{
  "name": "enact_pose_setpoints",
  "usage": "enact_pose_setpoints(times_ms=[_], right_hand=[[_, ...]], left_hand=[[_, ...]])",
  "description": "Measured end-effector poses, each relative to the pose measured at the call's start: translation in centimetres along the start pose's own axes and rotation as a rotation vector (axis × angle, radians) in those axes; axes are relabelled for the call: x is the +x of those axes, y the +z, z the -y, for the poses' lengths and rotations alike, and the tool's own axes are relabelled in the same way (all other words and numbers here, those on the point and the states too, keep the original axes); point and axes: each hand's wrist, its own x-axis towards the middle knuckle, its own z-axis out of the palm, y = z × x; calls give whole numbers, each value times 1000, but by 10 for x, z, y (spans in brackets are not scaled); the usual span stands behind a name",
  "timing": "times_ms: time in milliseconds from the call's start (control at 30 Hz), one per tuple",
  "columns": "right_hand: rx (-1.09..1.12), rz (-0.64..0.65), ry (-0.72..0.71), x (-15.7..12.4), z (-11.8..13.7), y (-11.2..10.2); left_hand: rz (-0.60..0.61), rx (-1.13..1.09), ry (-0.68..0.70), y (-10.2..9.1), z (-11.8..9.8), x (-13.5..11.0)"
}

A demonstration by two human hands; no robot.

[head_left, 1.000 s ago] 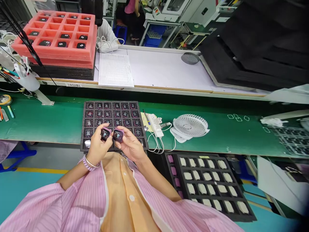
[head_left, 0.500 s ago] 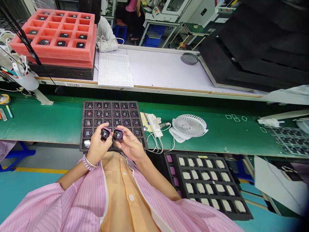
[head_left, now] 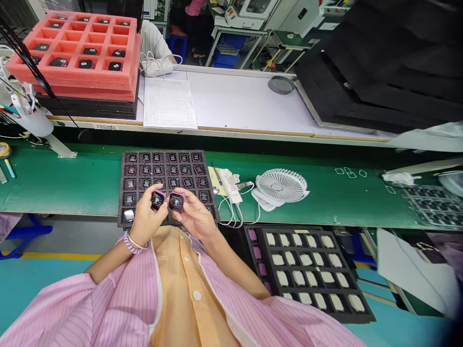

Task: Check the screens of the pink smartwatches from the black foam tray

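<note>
Between the fingers of my left hand is a purple-cased smartwatch with a dark screen turned up. My right hand grips a second purple smartwatch, its screen also lit with a small pattern. The two watches are side by side, a narrow gap between them. Beneath and beyond them lies a dark foam tray on the green bench, with rows of small dark-screened watch bodies in its pockets. One pocket near its front left corner holds a shiny silvery piece. My hands hide part of the tray's front.
A white fan and a power strip with cables stand right of the tray. Lower right is a black tray of pale pieces. On the shelf are a red foam tray, a paper sheet and stacked black trays. A person's sleeve shows behind.
The view has shifted slightly, so the bench and shelf appear a little further left. Both hands keep hold of their watches in nearly the same pose.
</note>
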Motion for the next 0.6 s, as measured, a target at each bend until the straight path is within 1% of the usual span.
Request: enact_pose_setpoints(times_ms=[167, 300, 467, 533, 600], right_hand=[[-23, -12, 3, 1, 3, 0], [-4, 6, 4, 2, 4, 0], [-27, 16, 19, 5, 1, -5], [-40, 21, 28, 7, 1, -6], [-37, 17, 46, 9, 5, -6]], left_hand=[[1, -9, -19, 1, 0, 2], [11, -33, -41, 0, -2, 2], [1, -6, -28, 0, 6, 5], [1, -42, -62, -1, 9, 7], [32, -130, -121, -3, 10, 9]])
